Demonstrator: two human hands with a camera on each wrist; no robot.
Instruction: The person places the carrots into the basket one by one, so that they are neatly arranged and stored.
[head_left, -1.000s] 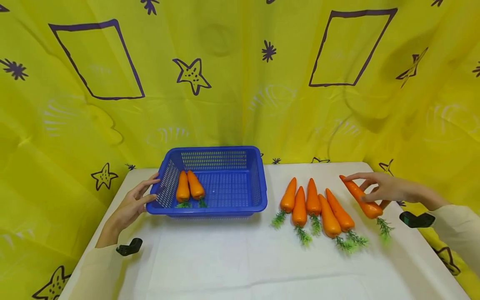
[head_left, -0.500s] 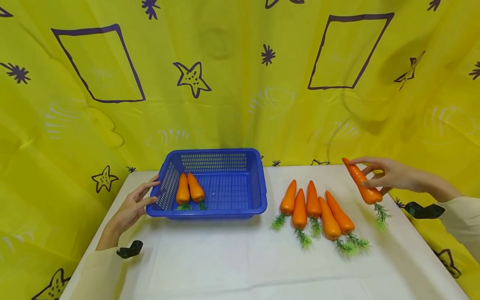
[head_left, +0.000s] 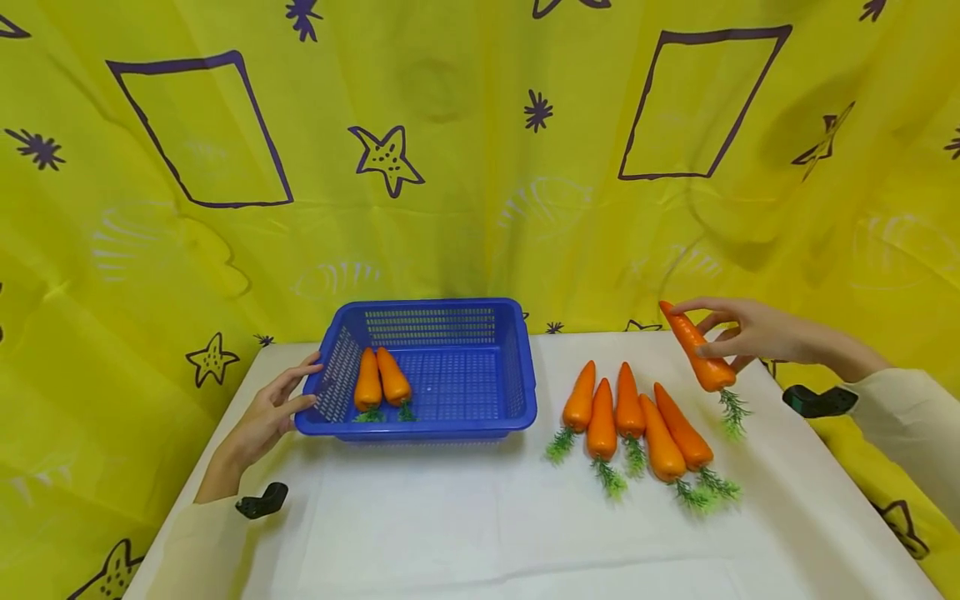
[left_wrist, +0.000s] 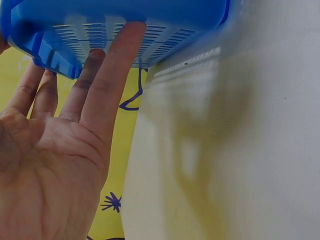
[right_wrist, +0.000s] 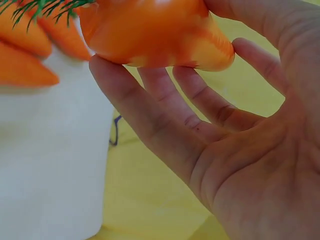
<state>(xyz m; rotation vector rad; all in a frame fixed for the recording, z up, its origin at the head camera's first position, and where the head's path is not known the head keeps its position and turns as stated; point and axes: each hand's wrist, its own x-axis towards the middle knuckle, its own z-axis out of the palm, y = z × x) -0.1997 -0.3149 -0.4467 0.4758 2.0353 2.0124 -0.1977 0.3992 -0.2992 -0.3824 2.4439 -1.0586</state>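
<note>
Orange plastic fills the right wrist view: we see the carrot [right_wrist: 155, 32] pinched between the thumb and fingertips [right_wrist: 107, 75] of the right hand [head_left: 750, 333]. In the head view this carrot [head_left: 693, 350] hangs tilted above the desk [head_left: 465, 517], clear of its white cloth, with the pointed end up and to the left and the green leaves [head_left: 731, 414] hanging below. It sits just to the right of a row of 5 carrots [head_left: 633, 417] that lie side by side on the desk, their tips pointing away from us and their green tops toward us.

The left hand [head_left: 266, 412] rests at the left wall of the blue basket [head_left: 517, 367], which stands on the left half of the desk. In the left wrist view the fingers [left_wrist: 107, 85] are straight and spread, and the tips press flat against the slotted blue side [left_wrist: 150, 35]. Inside the basket 2 carrots [head_left: 381, 379] lie touching each other near the left wall, green ends toward us.

A small black device [head_left: 261, 502] shows at the left sleeve and another [head_left: 819, 400] at the right sleeve. Yellow fabric [head_left: 480, 167] printed with dark stars and rectangles hangs behind and around the desk.
</note>
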